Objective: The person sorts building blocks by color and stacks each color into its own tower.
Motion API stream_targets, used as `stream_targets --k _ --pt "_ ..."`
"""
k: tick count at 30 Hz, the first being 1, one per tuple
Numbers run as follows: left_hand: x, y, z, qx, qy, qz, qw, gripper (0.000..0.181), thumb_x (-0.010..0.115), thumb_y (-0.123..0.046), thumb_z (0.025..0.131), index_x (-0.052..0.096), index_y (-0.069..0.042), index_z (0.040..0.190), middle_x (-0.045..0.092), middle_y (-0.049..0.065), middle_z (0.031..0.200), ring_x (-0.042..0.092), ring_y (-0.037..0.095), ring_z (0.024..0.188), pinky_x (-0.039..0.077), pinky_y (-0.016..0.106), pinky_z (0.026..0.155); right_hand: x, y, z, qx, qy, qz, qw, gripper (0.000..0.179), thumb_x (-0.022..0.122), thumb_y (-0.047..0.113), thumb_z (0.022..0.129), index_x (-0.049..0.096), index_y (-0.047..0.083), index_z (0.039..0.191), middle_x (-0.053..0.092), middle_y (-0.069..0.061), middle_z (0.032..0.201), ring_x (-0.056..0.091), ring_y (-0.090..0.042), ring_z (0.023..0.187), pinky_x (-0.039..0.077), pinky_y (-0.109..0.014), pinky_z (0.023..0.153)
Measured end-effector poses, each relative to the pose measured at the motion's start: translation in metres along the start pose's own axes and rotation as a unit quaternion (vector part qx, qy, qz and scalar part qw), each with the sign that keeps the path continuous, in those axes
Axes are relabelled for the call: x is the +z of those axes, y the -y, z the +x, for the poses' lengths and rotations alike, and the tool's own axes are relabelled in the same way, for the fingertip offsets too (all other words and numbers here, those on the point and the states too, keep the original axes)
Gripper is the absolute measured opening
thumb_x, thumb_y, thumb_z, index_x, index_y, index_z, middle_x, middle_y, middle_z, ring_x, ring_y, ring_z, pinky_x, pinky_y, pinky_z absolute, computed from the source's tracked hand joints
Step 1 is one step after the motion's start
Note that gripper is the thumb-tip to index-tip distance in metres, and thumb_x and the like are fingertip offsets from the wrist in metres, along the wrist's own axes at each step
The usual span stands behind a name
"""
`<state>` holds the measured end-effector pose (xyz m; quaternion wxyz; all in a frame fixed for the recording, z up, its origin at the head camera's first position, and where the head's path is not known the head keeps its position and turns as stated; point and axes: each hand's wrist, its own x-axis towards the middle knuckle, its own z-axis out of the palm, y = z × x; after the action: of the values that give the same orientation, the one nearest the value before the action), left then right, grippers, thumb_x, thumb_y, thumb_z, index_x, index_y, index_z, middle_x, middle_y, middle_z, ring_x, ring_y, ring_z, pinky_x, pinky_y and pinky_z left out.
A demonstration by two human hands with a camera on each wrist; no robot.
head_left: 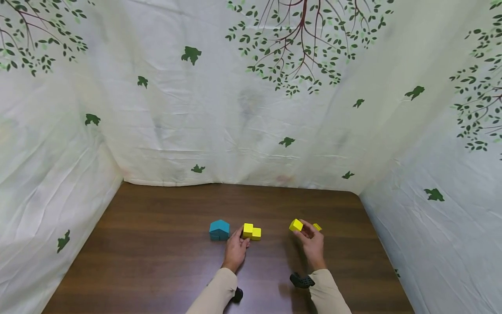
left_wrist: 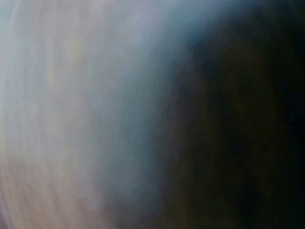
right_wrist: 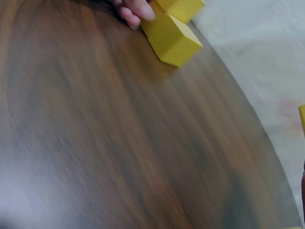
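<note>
In the head view, my left hand (head_left: 235,250) holds the left side of a small group of yellow blocks (head_left: 256,234), its fingertips against them. The right wrist view shows those yellow blocks (right_wrist: 174,43) touching one another, with the left fingertips (right_wrist: 139,8) at their near edge. My right hand (head_left: 312,246) pinches a single yellow block (head_left: 296,225) between thumb and fingers, tilted and raised above the table. Behind the right fingers, another yellow block (head_left: 317,226) is partly hidden. The left wrist view is too blurred to make out anything.
Left of the left hand stands a house-shaped group of blue blocks (head_left: 219,230) with a peaked top. Everything is on a brown wooden table (head_left: 157,270). White cloth (head_left: 251,131) with leaf prints hangs behind it and along both sides.
</note>
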<state>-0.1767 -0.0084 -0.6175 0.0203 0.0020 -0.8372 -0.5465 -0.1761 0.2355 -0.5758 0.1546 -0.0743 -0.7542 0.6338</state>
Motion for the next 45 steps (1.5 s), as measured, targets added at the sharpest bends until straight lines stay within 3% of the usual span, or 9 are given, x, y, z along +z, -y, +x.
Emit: stream_targets --k 11,18,28,37,45 --pt "-0.003 0.001 -0.001 0.005 0.003 -0.006 1.0 0.05 0.062 -0.002 0.092 0.045 0.009 0.137 0.058 0.011 0.1 0.06 0.014 0.074 0.054 0.033 0.075 0.036 0.003 -0.02 0.036 0.035 0.024 0.9985 0.041 0.073 -0.002 0.081 0.063 -0.005 0.121 0.063 -0.024 0.114 0.061 -0.018 0.09 0.049 -0.016 0.077" --pt "-0.004 0.002 -0.001 -0.001 0.002 -0.004 1.0 0.05 0.062 -0.002 0.092 0.045 0.008 0.138 0.058 0.009 0.099 0.059 0.012 0.073 0.054 0.03 0.074 0.057 0.005 -0.025 0.029 0.055 0.03 0.9977 0.042 0.074 -0.005 0.08 0.063 -0.006 0.12 0.064 -0.024 0.112 0.063 -0.02 0.088 0.05 -0.016 0.075" --pt "-0.004 0.0 0.0 0.0 0.004 0.001 1.0 0.052 0.062 -0.001 0.092 0.044 0.007 0.139 0.058 0.008 0.096 0.057 0.011 0.071 0.052 0.027 0.07 0.071 0.037 -0.031 0.02 0.11 0.015 0.9936 0.039 0.07 -0.01 0.081 0.06 -0.012 0.119 0.062 -0.029 0.113 0.062 -0.041 0.095 0.051 -0.019 0.077" --pt "-0.004 -0.001 0.002 -0.007 0.009 -0.006 0.9999 0.054 0.062 -0.002 0.092 0.042 0.003 0.142 0.056 0.005 0.091 0.055 0.011 0.07 0.05 0.024 0.068 0.087 0.004 -0.019 -0.002 0.129 0.004 0.9916 0.038 0.075 -0.007 0.077 0.065 -0.006 0.115 0.066 -0.024 0.108 0.066 -0.033 0.09 0.054 -0.026 0.078" --pt "-0.002 0.001 0.0 -0.005 0.007 -0.003 1.0 0.054 0.063 -0.001 0.091 0.043 0.003 0.141 0.056 0.005 0.091 0.056 0.011 0.071 0.051 0.023 0.068 0.09 -0.002 -0.015 -0.03 0.143 -0.043 0.9883 0.037 0.077 -0.004 0.077 0.067 -0.003 0.113 0.068 -0.02 0.106 0.067 -0.03 0.089 0.055 -0.034 0.078"
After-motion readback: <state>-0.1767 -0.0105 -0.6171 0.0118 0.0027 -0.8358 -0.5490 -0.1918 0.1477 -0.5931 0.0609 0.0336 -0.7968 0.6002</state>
